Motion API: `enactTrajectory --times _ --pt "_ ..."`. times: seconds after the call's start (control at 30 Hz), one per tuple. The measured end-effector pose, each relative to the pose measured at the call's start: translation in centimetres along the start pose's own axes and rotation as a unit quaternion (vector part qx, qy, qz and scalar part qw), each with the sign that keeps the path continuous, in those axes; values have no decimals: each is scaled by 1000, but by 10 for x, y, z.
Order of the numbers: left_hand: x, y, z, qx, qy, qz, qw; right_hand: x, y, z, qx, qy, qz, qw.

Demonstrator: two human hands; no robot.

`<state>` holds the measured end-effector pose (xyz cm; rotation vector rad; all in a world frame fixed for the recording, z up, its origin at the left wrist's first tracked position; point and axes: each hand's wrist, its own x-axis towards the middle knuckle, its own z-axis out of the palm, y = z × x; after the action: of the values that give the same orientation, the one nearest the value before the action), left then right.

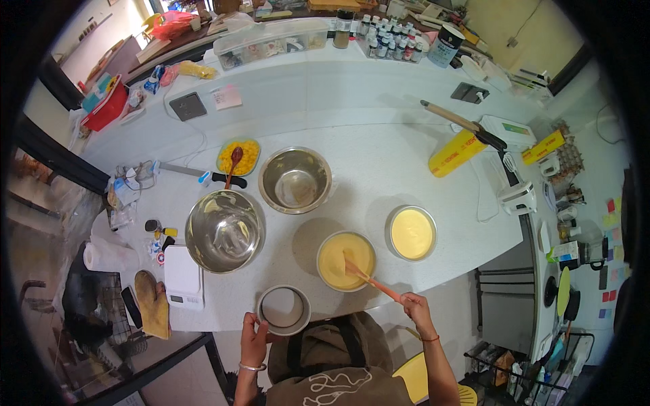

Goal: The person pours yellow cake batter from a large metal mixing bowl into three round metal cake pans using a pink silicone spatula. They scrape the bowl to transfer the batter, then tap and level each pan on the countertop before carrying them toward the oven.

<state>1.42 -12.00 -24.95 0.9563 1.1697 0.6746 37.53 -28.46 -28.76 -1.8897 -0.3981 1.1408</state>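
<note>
My left hand [255, 332] grips the rim of a round metal cake tin [305, 319], its inside showing a pale base, close to the counter's front edge. In my right hand [416, 308] is the handle of an orange spatula [381, 288]. The spatula's blade dips into yellow batter [332, 254] that fills a second round tin [373, 269]. To the right of it, another tin [435, 234] holds smooth yellow batter [412, 233]. Two steel mixing bowls stand behind: a large one [213, 228] smeared with batter, and a smaller one [294, 172] with residue inside.
A white kitchen scale [184, 274] and an oven mitt [147, 299] lie at left. Near the back are a long knife [198, 173] and a dish of yellow chunks [244, 157] with a wooden spoon [235, 160]. At right stand a yellow roll box [457, 152] and a hand mixer [517, 195].
</note>
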Motion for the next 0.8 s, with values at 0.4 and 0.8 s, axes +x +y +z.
enactTrajectory --times 0.4,0.8 --pt "32 4 19 4 -58 -20 998 -35 19 -23 199 -26 30 979" --pt "70 9 65 3 -125 -26 992 -80 -18 -34 183 24 -82 979"
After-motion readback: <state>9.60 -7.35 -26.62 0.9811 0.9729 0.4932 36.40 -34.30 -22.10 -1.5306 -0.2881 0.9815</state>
